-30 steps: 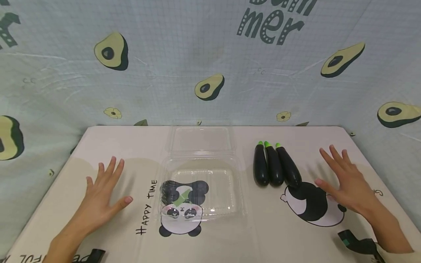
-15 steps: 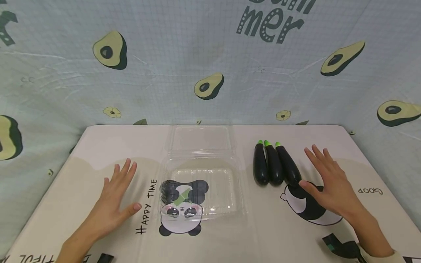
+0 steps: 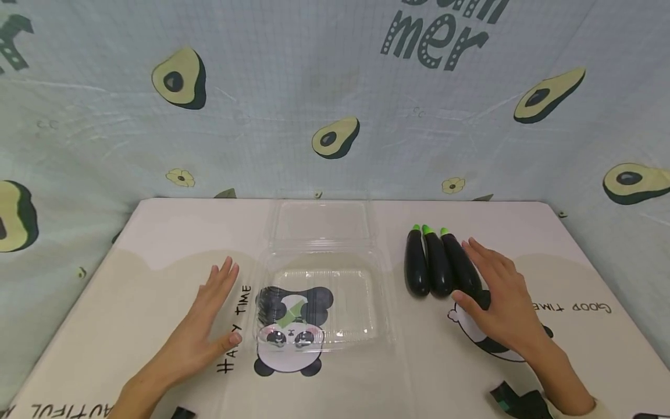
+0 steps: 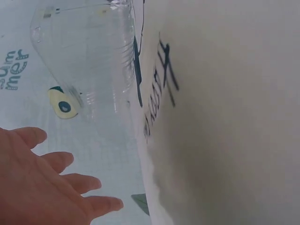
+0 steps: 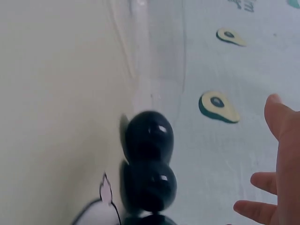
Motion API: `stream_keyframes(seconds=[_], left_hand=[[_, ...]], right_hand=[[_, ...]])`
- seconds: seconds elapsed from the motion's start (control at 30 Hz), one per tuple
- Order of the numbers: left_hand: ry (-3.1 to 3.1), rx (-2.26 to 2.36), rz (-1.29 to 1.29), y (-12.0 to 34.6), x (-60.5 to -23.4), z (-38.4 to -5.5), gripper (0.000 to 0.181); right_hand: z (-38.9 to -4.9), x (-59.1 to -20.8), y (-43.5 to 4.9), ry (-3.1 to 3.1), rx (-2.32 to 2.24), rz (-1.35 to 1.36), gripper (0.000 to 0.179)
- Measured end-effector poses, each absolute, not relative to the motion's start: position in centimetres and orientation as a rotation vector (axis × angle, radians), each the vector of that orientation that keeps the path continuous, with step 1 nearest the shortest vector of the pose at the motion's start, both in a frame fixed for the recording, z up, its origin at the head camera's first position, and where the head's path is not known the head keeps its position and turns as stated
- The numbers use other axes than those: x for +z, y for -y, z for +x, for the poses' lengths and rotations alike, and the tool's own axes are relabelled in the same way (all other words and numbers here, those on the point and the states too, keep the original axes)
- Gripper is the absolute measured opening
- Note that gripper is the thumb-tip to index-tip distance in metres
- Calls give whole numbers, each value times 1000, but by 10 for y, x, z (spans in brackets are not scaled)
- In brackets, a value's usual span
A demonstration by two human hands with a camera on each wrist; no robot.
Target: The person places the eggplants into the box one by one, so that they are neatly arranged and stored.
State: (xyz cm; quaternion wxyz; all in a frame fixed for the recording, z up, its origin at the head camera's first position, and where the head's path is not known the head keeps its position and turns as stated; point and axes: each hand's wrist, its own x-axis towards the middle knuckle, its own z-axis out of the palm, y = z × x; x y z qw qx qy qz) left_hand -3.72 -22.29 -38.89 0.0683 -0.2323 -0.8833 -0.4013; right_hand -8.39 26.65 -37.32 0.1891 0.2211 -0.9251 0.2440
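Three dark eggplants with green tips lie side by side on the right half of the table: a left eggplant (image 3: pixel 416 265), a middle eggplant (image 3: pixel 438 265) and a right eggplant (image 3: pixel 462 267). My right hand (image 3: pixel 499 299), fingers straight, is right beside the right eggplant and overlaps its edge in the head view. A clear plastic clamshell box (image 3: pixel 384 302) stands in the middle with its lid (image 3: pixel 321 221) folded back. To its left my left hand (image 3: pixel 201 326) has its fingers extended and holds nothing. The left wrist view shows those fingers (image 4: pixel 79 183) spread near the box.
The table (image 3: pixel 178 224) wears a cover printed with pandas and lettering. Behind it hangs a pale curtain (image 3: pixel 251 116) with avocado prints. A dark strap piece (image 3: pixel 523 401) sits by the right wrist.
Both hands have moved inward: the right one leftward to the eggplants, the left one rightward toward the box. Eggplants and box stay where they were.
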Motion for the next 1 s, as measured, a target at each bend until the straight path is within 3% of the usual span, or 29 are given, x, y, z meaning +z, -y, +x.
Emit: stream_keyframes(seconds=[0.5, 1.0], left_hand=[[2665, -1410, -777, 224, -399, -45, 98], [2631, -1396, -825, 215, -421, -47, 97]], right_hand=[[-80, -390, -224, 2422, 824, 465, 50], [-80, -411, -202, 2408, 791, 438, 46]])
